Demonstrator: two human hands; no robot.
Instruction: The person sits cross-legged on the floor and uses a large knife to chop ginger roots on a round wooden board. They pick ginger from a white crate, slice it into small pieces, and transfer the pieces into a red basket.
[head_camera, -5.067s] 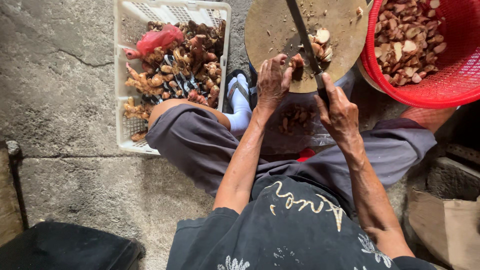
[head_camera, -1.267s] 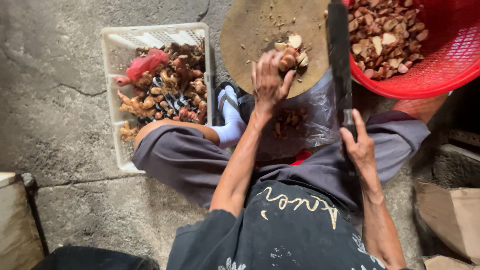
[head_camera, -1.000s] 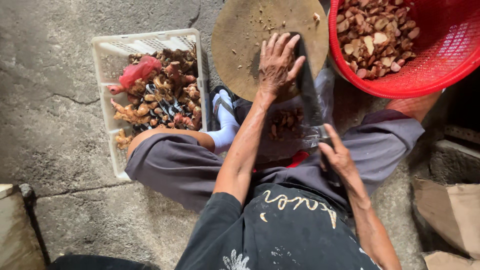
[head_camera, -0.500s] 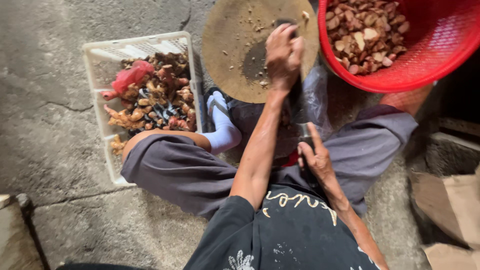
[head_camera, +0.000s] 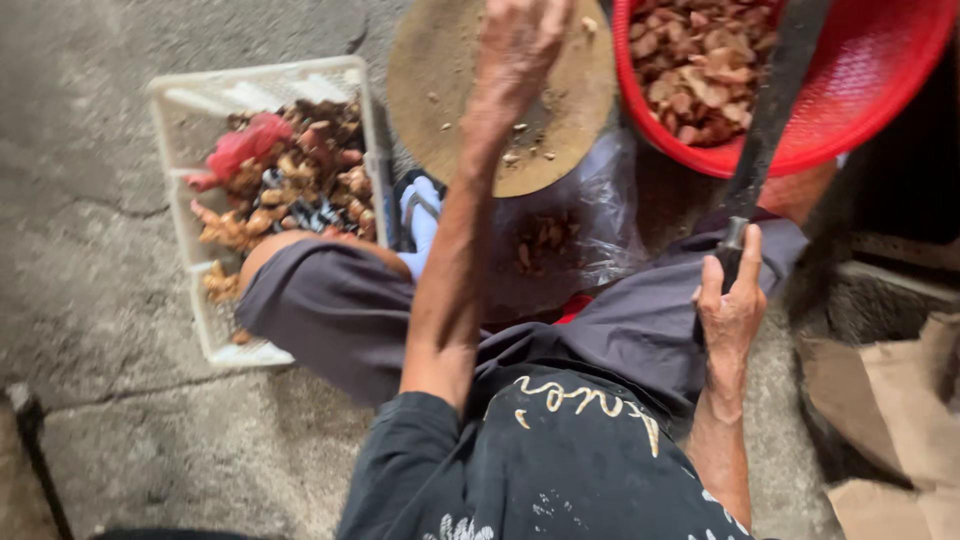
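Cracked grey concrete floor is seen beneath everything, with cardboard lying at four o'clock. Grey trousers and a dark printed shirt are seen across the lower middle, the knees spread apart. At nine o'clock a white slatted crate is placed on the floor, loaded with knobbly brown roots and a red net bag. At one o'clock a red plastic basket is filled with cut brown pieces. At twelve o'clock a round wooden chopping block is set just beside the basket, crumbs scattered on it. A clear plastic sheet with a few root pieces is spread below the block. The left hand is raised over the block, blurred; whether its fingers are spread cannot be told. A long dark cleaver is held upright at three o'clock, its handle wrapped tightly by the fingers of the right hand, its blade crossing the basket's rim.
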